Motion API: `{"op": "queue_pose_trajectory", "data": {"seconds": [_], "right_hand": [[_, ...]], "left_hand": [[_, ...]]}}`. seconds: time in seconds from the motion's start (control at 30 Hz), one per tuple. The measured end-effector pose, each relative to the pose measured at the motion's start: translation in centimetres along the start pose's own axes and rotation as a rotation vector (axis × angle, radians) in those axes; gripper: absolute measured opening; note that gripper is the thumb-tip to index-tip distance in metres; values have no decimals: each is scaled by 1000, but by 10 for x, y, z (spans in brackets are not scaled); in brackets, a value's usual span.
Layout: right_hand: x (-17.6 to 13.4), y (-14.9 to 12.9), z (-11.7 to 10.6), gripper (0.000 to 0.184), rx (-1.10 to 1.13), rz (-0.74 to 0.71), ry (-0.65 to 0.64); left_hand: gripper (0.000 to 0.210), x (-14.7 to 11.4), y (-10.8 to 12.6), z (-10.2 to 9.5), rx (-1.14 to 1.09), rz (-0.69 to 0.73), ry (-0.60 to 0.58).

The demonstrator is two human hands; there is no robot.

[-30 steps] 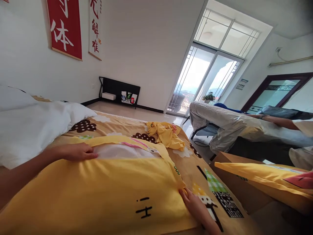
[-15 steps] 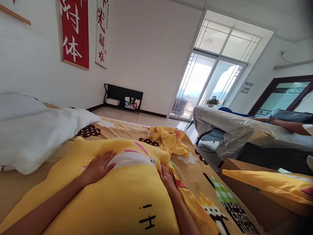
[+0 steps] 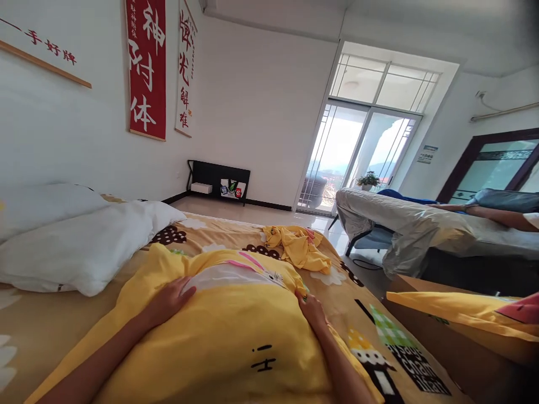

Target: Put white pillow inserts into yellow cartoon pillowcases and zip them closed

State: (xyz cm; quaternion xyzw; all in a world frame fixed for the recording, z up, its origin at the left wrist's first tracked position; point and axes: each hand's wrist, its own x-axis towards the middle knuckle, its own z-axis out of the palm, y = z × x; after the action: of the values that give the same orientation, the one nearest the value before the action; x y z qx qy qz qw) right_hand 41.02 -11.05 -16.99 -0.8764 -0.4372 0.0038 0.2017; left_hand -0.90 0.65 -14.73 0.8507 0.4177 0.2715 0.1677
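A plump yellow pillow (image 3: 219,331) lies in front of me on the bed, printed with a white and pink rabbit figure and the letters "Hi". My left hand (image 3: 173,300) grips its left side, thumb on top and the other fingers partly hidden by the cloth. On the opposite side, my right hand (image 3: 312,310) has its fingers curled around the pillow's edge. Loose yellow fabric spreads out beyond both hands. Farther up the bed is a crumpled yellow cloth (image 3: 301,247).
White pillows (image 3: 84,247) rest at the left of the patterned bedsheet (image 3: 341,297). To the right stands a cardboard box (image 3: 446,331) with yellow cloth over it. Behind it, a person's arm (image 3: 501,217) reaches over a plastic-covered table (image 3: 404,224).
Both hands have gone from lying flat on the pillow to curling around its sides. The pillow's front has sagged and creased. My view has tilted upward.
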Motion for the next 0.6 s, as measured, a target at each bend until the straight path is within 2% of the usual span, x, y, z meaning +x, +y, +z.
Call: {"op": "queue_pose_trajectory", "data": {"seconds": [0.07, 0.17, 0.23, 0.27, 0.3, 0.37, 0.43, 0.5, 0.57, 0.6], "right_hand": [[3, -18, -27, 41, 2, -64, 48], [10, -58, -82, 45, -5, -163, 173], [13, -87, -127, 48, -7, -232, 266], [12, -100, -151, 49, -7, -264, 312], [9, -109, -175, 49, -10, -295, 362], [-6, -115, -216, 46, -3, -358, 497], [-37, -106, -240, 46, 79, -395, 610], [-83, -87, -240, 48, 221, -396, 633], [-135, -66, -216, 46, 294, -421, 584], [-159, -56, -200, 40, 277, -464, 606]], "left_hand": [[47, -15, -5, 5, 7, 3, 45], [44, -23, -12, 12, -19, -84, 174], [46, -20, -15, 4, -25, -175, 265], [49, -15, -16, -6, -15, -223, 318], [52, -9, -16, -21, -2, -265, 374], [57, 7, -12, -62, 54, -309, 489], [59, 29, 2, -115, 188, -279, 600], [58, 57, 27, -168, 434, -118, 665], [57, 91, 63, -210, 683, 189, 661], [55, 110, 85, -224, 717, 276, 659]]}}
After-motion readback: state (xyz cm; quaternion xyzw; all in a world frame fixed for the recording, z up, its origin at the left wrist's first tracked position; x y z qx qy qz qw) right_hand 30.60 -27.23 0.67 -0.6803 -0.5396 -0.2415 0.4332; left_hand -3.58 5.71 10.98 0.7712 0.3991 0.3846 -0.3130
